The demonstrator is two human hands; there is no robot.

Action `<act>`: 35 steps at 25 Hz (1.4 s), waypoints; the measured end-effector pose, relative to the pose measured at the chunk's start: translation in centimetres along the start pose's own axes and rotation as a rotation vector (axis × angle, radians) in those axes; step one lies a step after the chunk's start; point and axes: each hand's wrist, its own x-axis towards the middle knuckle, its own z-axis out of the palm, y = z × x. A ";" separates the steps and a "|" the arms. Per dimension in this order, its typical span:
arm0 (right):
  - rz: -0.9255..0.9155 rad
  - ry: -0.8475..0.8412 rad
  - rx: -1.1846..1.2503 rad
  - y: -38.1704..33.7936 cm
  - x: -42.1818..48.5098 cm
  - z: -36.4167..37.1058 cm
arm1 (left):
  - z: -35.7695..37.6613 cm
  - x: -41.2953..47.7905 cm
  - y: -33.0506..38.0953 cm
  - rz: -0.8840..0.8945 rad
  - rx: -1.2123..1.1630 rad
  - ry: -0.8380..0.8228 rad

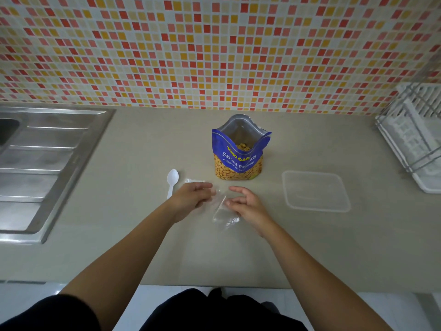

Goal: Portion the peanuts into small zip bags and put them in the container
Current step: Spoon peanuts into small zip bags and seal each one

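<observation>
A small clear plastic zip bag (pixel 224 211), flat and apparently empty, sits between a person's two hands near the middle of the pale beige table (pixel 133 254). The left hand (pixel 194 195) rests over the bag's left side with fingers curled loosely; the right hand (pixel 245 204) pinches at its upper right edge. Each grip is narrow and on the thin film, though the exact contact points are blurred and whether the bag's mouth is parted cannot be told.

Just beyond the hands stands the blue foil pouch of salted peanuts (pixel 239 154), upright, its top torn open and nuts visible inside. A further sheet of clear plastic (pixel 193 181), probably another zip bag, lies partly under the left hand. Just beside it to the left lies a white plastic spoon (pixel 172 181), bowl pointing away, untouched. To the right, well apart from the hands, sits a clear rectangular plastic container (pixel 316 191); it looks empty, and whether a lid covers it is hard to say.

By this evidence the job is barely begun: no bag holds peanuts and nothing is in the container. Opening the bag, spooning, sealing and stowing all appear to remain.

A stainless steel sink drainboard (pixel 40 163) borders the table at left, a white wire dish rack (pixel 415 144) at right, below a wall of red, orange and white mosaic tiles (pixel 214 48).
</observation>
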 end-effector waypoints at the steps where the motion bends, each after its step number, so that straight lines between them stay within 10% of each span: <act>1: -0.004 -0.015 0.002 -0.2 -0.1 -0.2 | -0.1 0.1 0.2 -0.002 0.046 -0.056; 23: -0.348 0.067 -0.042 -12.9 -4.6 -7.1 | 1.8 -3.1 11.2 0.355 -0.196 -0.259; 35: -0.386 0.018 -0.171 -14.5 -4.3 -8.5 | 3.2 -2.7 12.0 0.408 0.023 -0.062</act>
